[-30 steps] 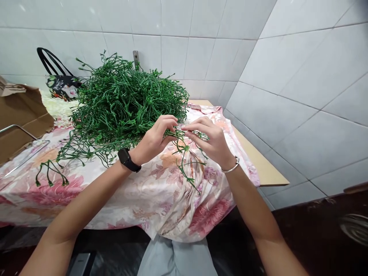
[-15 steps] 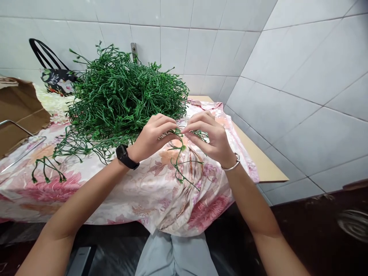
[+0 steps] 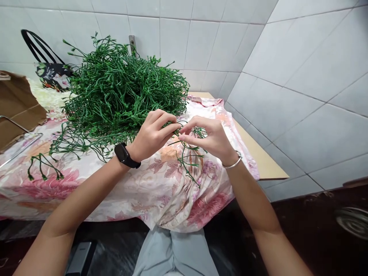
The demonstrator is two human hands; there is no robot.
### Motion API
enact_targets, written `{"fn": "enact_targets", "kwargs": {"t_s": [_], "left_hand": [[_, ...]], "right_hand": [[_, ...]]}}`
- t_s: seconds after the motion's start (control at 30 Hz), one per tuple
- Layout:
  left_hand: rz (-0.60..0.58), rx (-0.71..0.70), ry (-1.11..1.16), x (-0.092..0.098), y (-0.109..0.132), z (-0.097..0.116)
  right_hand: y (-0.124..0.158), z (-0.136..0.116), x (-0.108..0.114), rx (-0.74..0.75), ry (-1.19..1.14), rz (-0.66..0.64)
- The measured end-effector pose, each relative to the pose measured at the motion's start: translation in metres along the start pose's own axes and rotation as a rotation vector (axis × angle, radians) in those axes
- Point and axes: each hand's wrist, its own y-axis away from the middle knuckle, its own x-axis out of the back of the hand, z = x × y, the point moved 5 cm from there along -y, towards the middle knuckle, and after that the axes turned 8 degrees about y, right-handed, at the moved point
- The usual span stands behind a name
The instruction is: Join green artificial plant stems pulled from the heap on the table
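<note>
My left hand (image 3: 155, 133), with a black watch on the wrist, is closed, its thumb and fingers pinching a green artificial plant sprig (image 3: 188, 165). Thin branches of the sprig hang below the fingertips. My right hand (image 3: 212, 138) meets it from the other side, thumb and index finger pinched at the sprig's upper part; the exact grip point is partly hidden by the fingers. Right behind my left hand rises a large heap of similar green plastic stems (image 3: 123, 88). A few more stems show just behind my right fingers.
A floral cloth (image 3: 115, 199) covers the table, whose bare wooden edge (image 3: 255, 153) shows at right. To the left are a cardboard box (image 3: 20, 107), a metal wire frame (image 3: 21, 151), cream flowers (image 3: 47, 96) and a floral bag (image 3: 53, 74). Tiled walls stand behind and at right.
The sprig's hanging branches have shifted slightly right and turned between my fingers. My left hand has rolled a little over it, and the whole view has moved slightly.
</note>
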Motion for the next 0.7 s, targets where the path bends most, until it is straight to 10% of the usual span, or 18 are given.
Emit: {"fn": "enact_targets", "kwargs": {"t_s": [0.7], "left_hand": [[-0.016,0.209,0.294,0.002,-0.005,-0.007]], "right_hand": [[0.003,-0.003,0.003,0.179,0.129,0.169]]}}
